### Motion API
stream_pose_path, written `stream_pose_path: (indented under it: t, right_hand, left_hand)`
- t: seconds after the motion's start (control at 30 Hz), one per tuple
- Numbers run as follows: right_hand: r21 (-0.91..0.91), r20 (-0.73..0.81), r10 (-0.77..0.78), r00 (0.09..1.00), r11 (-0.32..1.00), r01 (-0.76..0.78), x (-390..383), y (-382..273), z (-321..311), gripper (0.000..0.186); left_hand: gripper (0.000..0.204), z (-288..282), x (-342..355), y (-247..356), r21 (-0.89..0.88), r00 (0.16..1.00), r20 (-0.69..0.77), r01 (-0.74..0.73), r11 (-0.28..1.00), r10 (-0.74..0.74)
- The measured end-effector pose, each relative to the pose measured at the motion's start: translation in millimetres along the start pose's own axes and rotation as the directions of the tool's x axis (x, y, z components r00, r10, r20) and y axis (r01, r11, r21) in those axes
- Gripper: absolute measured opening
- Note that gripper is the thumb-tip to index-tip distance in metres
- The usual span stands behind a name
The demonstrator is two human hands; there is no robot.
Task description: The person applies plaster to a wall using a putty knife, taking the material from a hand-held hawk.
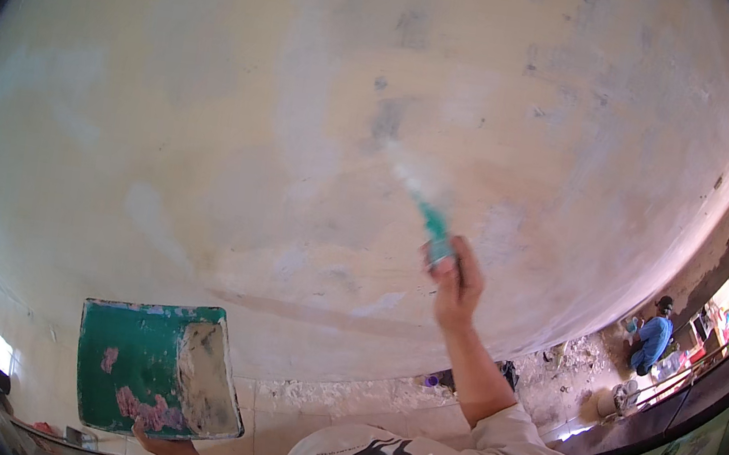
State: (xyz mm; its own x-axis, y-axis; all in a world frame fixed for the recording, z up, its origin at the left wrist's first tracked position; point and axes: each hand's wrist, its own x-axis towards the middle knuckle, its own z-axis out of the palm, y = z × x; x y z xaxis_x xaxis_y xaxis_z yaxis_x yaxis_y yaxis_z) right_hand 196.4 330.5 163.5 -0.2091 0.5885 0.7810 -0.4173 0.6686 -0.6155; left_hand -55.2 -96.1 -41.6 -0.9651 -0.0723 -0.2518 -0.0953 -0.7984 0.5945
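Holding the green-handled brush (434, 227) clamped in your right hand (458, 280), keep its blurred tip flat on the patchy wall (306, 111) and stroke evenly. Your left hand (160, 446), low at your left, grips the green tray (156, 366) from beneath; you cannot see how its fingers lie, so keep the tray level. A person in blue (653, 340) crouches well apart among buckets (611, 402) at the right.

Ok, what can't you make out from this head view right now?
- Blade of the green-handled tool in the right hand: blurred by motion against the wall.
- Left hand under the green board: mostly hidden by the board, grip unclear.
- Crouching person in blue: too small to tell what they handle.
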Motion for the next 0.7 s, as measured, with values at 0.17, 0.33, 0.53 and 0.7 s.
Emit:
stream_pose_path:
  t: [0.17, 0.33, 0.53, 0.7]
  right_hand:
    - [-0.022, -0.182, -0.059, 0.981, 0.998, 0.056, 55, -15, -59, 0.035]
    - [0.139, -0.238, 0.021, 0.971, 0.99, 0.013, 104, -32, -86, 0.03]
    - [0.121, -0.246, 0.048, 0.968, 0.992, -0.018, 155, -57, -99, 0.032]
    - [0.003, -0.285, 0.211, 0.935, 0.976, -0.219, 171, -70, -100, 0.032]
  left_hand:
    - [0.064, 30, -35, 10, 0.03, 0.998, -0.028, -0.054, 0.998, 0.055]
    - [0.069, -8, -4, 4, -0.032, 0.983, 0.144, -0.113, 0.993, 0.116]
    - [0.071, -24, -4, 1, 0.043, 0.983, 0.181, -0.044, 0.998, 0.036]
    - [0.069, -54, 21, -3, 0.047, 0.976, 0.194, -0.11, 0.993, 0.099]
